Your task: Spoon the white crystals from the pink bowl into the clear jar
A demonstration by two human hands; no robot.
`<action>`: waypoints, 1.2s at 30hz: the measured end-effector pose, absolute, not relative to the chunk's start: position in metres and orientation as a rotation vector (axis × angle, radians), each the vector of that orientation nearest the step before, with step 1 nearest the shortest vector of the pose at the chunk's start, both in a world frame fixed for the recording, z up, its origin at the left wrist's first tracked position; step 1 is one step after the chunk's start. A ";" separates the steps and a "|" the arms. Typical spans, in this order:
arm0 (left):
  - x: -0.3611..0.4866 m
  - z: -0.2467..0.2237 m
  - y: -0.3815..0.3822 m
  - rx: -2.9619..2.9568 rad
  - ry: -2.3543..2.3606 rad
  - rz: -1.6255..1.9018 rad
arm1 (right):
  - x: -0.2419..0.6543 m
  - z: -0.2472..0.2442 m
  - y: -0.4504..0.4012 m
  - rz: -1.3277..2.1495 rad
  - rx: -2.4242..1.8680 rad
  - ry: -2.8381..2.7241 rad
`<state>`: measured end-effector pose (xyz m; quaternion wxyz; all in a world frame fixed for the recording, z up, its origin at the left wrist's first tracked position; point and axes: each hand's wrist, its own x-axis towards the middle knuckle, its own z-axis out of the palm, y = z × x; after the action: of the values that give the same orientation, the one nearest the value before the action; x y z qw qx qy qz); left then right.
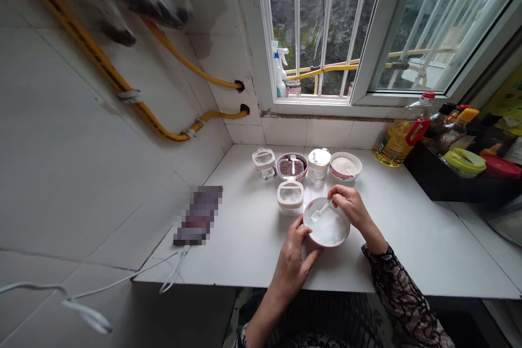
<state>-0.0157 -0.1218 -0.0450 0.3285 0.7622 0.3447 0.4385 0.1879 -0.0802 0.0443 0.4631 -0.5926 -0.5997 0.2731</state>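
Note:
My right hand [349, 205] pinches the handle of a small white spoon [317, 215], its scoop over the white contents of a bowl [341, 240]. Around the left side of that bowl, my left hand [294, 253] grips with fingers and thumb. Just beyond it stands a clear jar [290, 205] with its lid raised and some white content inside. Behind are a bowl of dark reddish grains [299, 168], partly hidden by that lid, and a bowl of pale grains [345, 165]. Two more lidded jars flank the dark bowl, a left jar [264, 163] and a white-topped jar [318, 163].
An oil bottle [397, 138] stands at the back right beside a black box [426, 176] of bottles and jars. On the left of the white counter [244, 244] lies a pixelated dark object [199, 215] with a white cable [175, 272]. A window [322, 27] is behind.

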 end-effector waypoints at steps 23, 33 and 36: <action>-0.017 -0.040 -0.122 2.004 0.902 1.146 | 0.193 0.044 -0.077 0.900 -1.390 -1.286; -0.017 -0.040 -0.121 2.009 0.882 1.152 | 0.195 0.043 -0.075 0.958 -1.345 -1.163; -0.017 -0.041 -0.122 2.010 0.887 1.155 | 0.196 0.044 -0.074 0.977 -1.333 -1.133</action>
<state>-0.0173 -0.1215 -0.0405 0.3235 0.7662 0.3382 0.4404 0.1956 -0.0742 0.0444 0.5386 -0.5606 -0.4765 0.4106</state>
